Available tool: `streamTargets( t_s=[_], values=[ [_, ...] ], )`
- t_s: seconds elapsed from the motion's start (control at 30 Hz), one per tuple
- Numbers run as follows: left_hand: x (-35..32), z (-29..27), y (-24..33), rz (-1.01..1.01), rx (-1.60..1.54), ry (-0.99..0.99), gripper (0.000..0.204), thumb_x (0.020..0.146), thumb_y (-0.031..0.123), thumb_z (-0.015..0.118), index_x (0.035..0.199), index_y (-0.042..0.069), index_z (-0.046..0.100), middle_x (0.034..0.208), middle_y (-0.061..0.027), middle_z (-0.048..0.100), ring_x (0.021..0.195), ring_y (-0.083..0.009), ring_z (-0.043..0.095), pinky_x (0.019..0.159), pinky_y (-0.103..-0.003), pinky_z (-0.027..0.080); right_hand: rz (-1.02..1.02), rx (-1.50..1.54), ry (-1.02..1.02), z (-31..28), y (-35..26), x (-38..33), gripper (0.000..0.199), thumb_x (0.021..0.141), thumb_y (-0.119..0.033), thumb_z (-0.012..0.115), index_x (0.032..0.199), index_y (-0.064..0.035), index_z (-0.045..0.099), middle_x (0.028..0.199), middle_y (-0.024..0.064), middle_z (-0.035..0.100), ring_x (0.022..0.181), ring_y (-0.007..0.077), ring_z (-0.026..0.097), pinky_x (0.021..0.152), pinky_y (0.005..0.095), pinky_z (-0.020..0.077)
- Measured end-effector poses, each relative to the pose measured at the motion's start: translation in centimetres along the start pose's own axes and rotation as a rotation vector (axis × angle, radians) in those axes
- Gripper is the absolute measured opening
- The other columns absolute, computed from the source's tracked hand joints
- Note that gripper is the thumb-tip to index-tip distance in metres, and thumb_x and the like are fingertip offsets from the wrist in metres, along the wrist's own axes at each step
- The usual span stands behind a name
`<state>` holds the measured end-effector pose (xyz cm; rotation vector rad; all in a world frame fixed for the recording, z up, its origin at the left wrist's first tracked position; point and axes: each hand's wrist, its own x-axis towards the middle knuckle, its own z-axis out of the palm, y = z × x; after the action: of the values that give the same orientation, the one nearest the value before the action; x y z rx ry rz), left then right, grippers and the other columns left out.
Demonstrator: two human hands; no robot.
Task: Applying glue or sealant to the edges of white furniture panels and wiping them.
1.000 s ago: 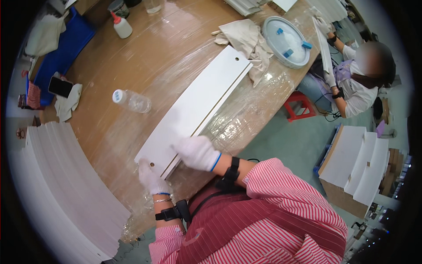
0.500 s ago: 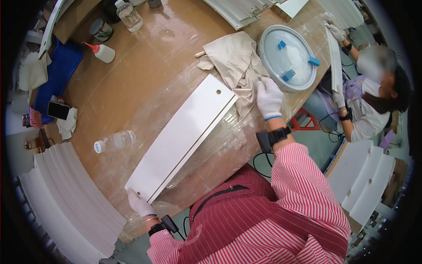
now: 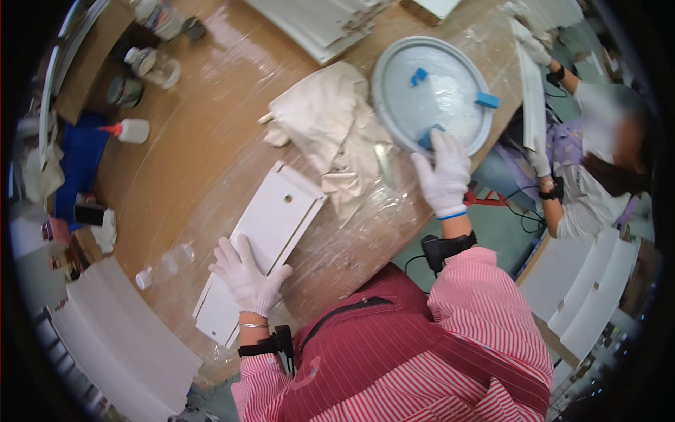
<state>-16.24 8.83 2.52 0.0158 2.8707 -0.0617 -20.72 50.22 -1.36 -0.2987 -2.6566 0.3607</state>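
On the plastic-covered desk (image 3: 211,148), a long white panel (image 3: 256,243) lies flat w/ the left hand (image 3: 246,278) pressed on its near half, gloved fingers spread, palm down — a flat hold, not a closed grip. Right hand (image 3: 444,176) is out at the round grey tray (image 3: 430,95), fingers curled on a blue sponge block (image 3: 430,136) at the tray's near rim; looks like it's gripping it, tho the glove hides the contact. Two more blue blocks sit in the tray. Crumpled cloth (image 3: 330,133) lies btwn panel & tray. Judging progress: early — panel is positioned & steadied, surface looks bare, no visible wiping yet; sponge isn't at the panel. Stack of white panels (image 3: 119,344) at left edge, so prob. more pcs to do.
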Motion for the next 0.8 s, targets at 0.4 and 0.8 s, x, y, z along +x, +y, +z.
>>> streamTargets(
  t_s=[0.4,0.8],
  values=[
    [4.3,-1.3,1.6,-0.001,-0.237,0.067,0.110,0.052,0.033,0.088,0.149,0.006,0.045,0.146,-0.0237,0.048,0.127,-0.0444,0.049,0.111,-0.052,0.042,0.247,0.034,-0.062,1.1,4.2,4.2,0.053,0.083,-0.024,0.078,0.133,-0.0077,0.065,0.116,0.0184,0.067,0.110,0.0388,0.062,0.098,0.0472,0.0488],
    [4.1,1.8,-0.1,0.143,-0.173,0.343,0.105,0.047,0.049,0.086,0.138,0.005,0.055,0.142,-0.0318,0.050,0.125,-0.0515,0.050,0.111,-0.064,0.036,0.106,-0.126,-0.071,2.8,6.7,10.4,0.046,0.088,-0.028,0.073,0.130,-0.0117,0.066,0.111,0.0193,0.069,0.103,0.0398,0.065,0.094,0.0491,0.0505]
  ],
)
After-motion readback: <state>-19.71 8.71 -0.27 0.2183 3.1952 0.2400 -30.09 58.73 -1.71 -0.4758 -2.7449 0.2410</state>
